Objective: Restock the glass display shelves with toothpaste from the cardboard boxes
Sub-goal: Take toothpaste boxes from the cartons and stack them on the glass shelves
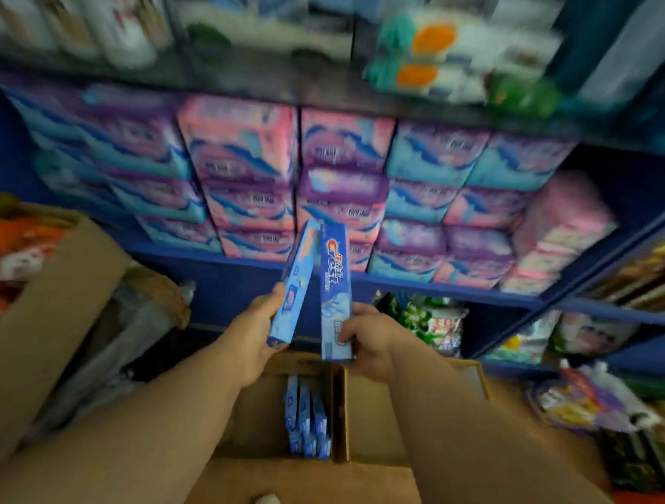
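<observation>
Forearms over cardboard box [374, 420], spare toothpaste packs [307, 423] inside. Left hand [254, 333] grips left carton [295, 288], right hand [372, 341] grips right carton [334, 291], tops touching. Should square them, hold low ends firmly, then shelve.

- You have two hands: left hand [253, 327], right hand [372, 339].
- You hold two toothpaste cartons: left carton [295, 286], right carton [334, 291].
- Two cardboard boxes below you: left box [256, 415], right box [374, 416].
- Packed cartons [305, 419] in the left box: several, too blurred to count.
</observation>
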